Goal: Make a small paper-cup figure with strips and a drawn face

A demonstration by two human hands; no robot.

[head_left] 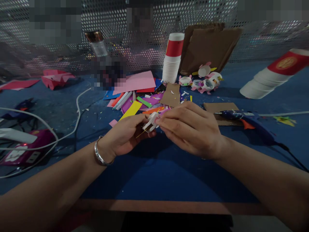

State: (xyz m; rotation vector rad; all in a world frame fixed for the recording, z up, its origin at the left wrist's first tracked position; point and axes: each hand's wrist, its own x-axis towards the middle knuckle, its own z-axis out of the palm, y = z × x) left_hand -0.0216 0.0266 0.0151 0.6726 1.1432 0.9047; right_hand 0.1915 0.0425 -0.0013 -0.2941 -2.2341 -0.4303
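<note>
Both hands meet over the front middle of the blue table. My left hand (129, 130), with a silver bangle at the wrist, is closed round a small white paper craft piece (150, 122). A thin yellow strip sticks out from the piece's lower left. My right hand (193, 129) pinches at the piece's right side, where a bit of pink shows at the fingertips. Whether that pink bit is paper or part of a finger, I cannot tell. Just beyond the hands lie a yellow paper strip (131, 110) and a brown cardboard piece (170, 95).
A glue gun (248, 119) rests at right by a cardboard sheet. Stacked paper cups (172, 61) stand behind, and another cup stack (272, 75) leans far right. Small paper animals (207, 82) sit by upright cardboard (210, 48). A purple power strip (29, 148) with white cables lies left.
</note>
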